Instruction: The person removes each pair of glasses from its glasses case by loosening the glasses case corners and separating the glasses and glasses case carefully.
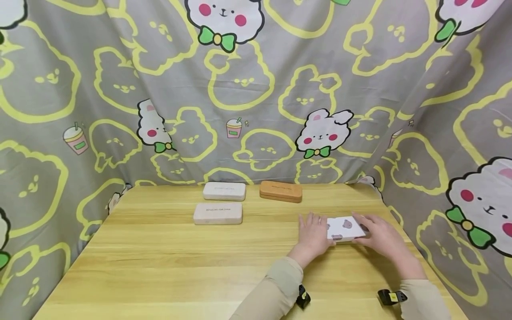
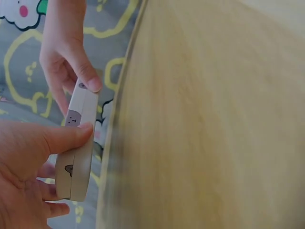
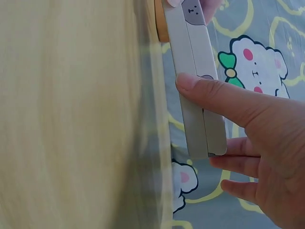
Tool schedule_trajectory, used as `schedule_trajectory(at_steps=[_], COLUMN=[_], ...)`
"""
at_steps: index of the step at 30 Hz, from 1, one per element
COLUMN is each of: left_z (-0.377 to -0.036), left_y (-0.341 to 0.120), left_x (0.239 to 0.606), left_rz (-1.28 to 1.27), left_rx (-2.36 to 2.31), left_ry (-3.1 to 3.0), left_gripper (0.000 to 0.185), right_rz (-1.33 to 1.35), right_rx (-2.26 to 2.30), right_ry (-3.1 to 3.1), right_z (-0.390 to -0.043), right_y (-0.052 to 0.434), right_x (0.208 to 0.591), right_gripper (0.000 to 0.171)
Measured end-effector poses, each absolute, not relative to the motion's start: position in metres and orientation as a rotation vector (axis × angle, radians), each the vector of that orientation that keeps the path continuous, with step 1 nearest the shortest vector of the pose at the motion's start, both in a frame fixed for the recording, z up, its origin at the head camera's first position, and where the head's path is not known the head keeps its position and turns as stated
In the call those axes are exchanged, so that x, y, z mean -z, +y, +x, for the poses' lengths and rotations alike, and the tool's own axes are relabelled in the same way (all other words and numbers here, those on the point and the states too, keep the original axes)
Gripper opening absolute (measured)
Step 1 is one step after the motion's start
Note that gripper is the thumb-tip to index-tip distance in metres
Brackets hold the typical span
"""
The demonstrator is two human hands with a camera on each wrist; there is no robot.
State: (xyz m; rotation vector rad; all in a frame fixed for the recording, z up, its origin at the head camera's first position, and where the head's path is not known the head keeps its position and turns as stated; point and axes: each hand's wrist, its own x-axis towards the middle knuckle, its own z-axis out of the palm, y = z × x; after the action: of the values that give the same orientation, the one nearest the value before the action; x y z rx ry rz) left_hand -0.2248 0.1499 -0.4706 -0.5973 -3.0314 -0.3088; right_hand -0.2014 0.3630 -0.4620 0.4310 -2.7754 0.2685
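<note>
- One pinkish case [image 1: 218, 214] on the table [image 1: 160, 266], a white case [image 1: 224, 191] just behind it.
- An orange case [image 1: 281, 191], right of both.
- Left hand [image 1: 313, 234], gripping the left end of a bear-print case [image 1: 345, 226] near the table's right side.
- Right hand [image 1: 378, 233], gripping that same case's right end, across from the left.

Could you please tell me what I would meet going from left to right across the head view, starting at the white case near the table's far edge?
White case → orange case → left hand → bear-printed case → right hand.
</note>
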Motion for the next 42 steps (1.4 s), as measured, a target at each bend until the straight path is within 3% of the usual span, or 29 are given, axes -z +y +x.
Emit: schedule_trajectory(at_steps=[23, 42], left_z=[-0.227, -0.227], left_y=[0.184, 0.187], left_x=[0.480, 0.487], left_rz=[-0.595, -0.497], left_rx=[0.180, 0.402], left_ry=[-3.058, -3.127], left_gripper=[0.069, 0.070], right_rz=[0.335, 0.316], right_rx=[-0.356, -0.422], right_ry=[-2.930, -2.990], right_z=[-0.204, -0.206], right_y=[0.393, 0.394], right_x=[0.477, 0.479], right_gripper=[0.080, 0.079])
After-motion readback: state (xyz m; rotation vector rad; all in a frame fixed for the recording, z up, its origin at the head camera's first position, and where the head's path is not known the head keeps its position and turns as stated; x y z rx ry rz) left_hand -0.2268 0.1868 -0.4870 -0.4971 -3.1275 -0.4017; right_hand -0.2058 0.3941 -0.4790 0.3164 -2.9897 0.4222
